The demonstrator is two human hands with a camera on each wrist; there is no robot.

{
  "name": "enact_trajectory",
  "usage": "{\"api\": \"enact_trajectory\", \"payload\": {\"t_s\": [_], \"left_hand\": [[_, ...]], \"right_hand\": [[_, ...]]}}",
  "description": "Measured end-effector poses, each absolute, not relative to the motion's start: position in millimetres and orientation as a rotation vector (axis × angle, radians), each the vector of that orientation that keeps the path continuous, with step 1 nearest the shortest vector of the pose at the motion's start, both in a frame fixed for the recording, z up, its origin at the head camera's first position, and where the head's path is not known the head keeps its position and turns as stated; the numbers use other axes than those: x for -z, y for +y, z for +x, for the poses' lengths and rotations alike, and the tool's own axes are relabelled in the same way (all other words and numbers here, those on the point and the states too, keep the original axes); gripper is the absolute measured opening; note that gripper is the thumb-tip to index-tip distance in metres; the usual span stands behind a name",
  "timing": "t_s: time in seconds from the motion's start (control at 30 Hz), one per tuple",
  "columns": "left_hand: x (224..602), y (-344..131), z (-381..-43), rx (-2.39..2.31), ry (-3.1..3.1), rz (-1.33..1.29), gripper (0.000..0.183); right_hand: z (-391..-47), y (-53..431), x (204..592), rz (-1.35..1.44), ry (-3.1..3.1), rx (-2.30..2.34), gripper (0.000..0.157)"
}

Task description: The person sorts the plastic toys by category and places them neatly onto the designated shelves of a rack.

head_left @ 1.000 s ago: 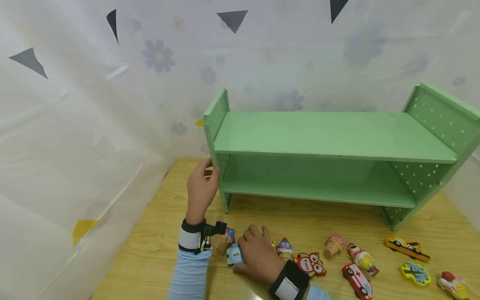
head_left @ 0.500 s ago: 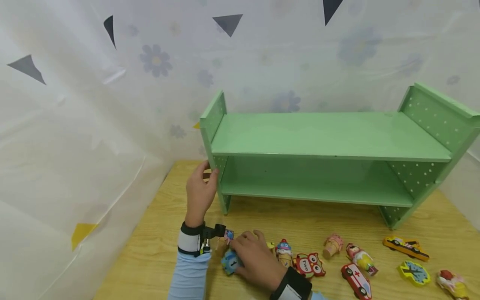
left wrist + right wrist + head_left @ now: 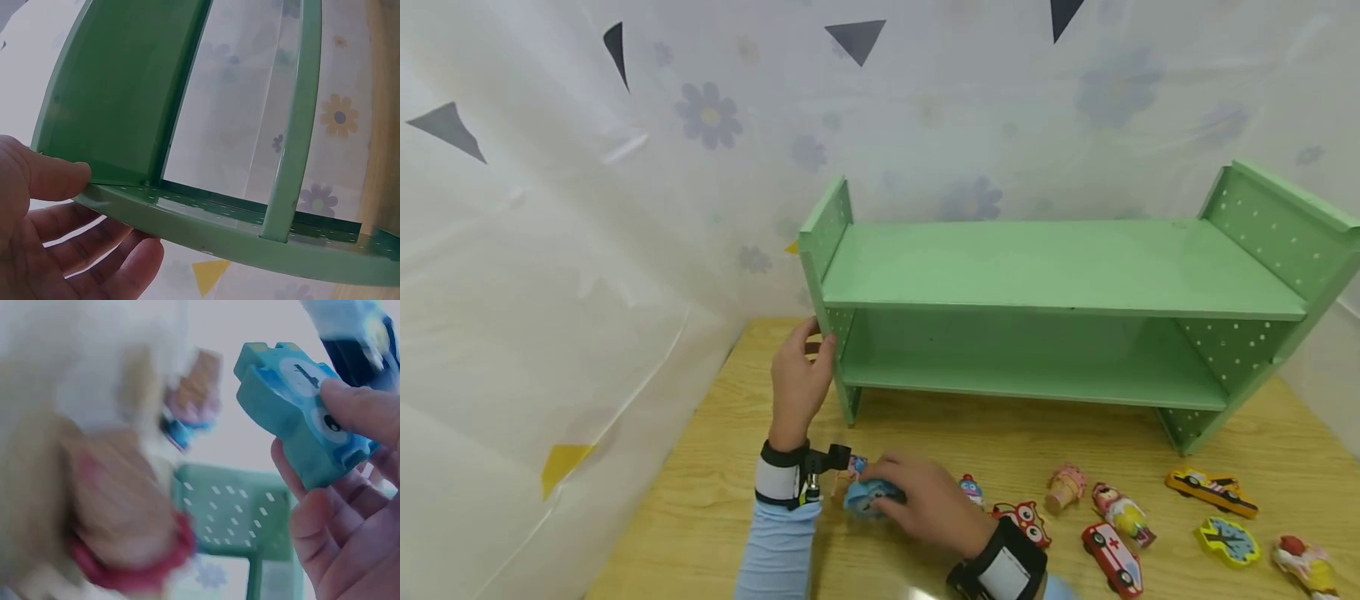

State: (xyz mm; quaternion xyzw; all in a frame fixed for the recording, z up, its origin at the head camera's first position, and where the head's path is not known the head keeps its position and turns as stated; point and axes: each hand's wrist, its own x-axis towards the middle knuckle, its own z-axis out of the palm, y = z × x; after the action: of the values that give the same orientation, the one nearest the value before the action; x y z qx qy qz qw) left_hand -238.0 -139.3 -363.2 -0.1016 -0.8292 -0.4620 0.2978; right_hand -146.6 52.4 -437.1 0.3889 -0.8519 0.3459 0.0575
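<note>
Blue toy marked 1: low at the tabletop, contact obscured by blur. Right hand: closed to the toy's thickness, thumb on face, fingers beneath; level lift clear of ice-cream toy seems advisable. Left hand: part-curled, gripping green shelf by side edge.

A black numeral 1 on the blue toy, a red cross on the toy ambulance.
</note>
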Motion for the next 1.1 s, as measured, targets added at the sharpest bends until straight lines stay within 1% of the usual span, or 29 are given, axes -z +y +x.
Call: {"api": "enact_trajectory", "payload": {"t_s": [0.13, 0.3, 0.4, 0.67, 0.87, 1.1], "left_hand": [[361.4, -139.0, -238.0, 1.226, -2.2, -0.27, 0.033], [361.4, -138.8, -238.2, 1.209, -2.189, -0.27, 0.031], [363.0, -137.8, -238.4, 1.197, -2.184, -0.273, 0.031], [367.1, -132.1, -237.2, 1.185, -2.193, -0.261, 0.031], [366.6, -125.3, -235.9, 1.164, -2.173, -0.281, 0.03], [363.8, -118.3, -234.8, 1.156, -2.183, -0.291, 0.03]], "right_hand": [[-159.7, 63.6, 417.8, 1.029, -2.544, -1.146, 0.035], [-180.3, 71.0, 396.6, 0.962, -2.435, -1.184, 0.045], [-193.9, 71.8, 386.0, 0.926, -2.408, -1.174, 0.044], [-225.8, 63.1, 361.1, 0.844, -2.403, -1.121, 0.031], [-243.7, 49.9, 352.6, 0.788, -2.462, -1.056, 0.03], [-254.6, 45.0, 350.9, 0.787, -2.519, -1.022, 0.03]]}}
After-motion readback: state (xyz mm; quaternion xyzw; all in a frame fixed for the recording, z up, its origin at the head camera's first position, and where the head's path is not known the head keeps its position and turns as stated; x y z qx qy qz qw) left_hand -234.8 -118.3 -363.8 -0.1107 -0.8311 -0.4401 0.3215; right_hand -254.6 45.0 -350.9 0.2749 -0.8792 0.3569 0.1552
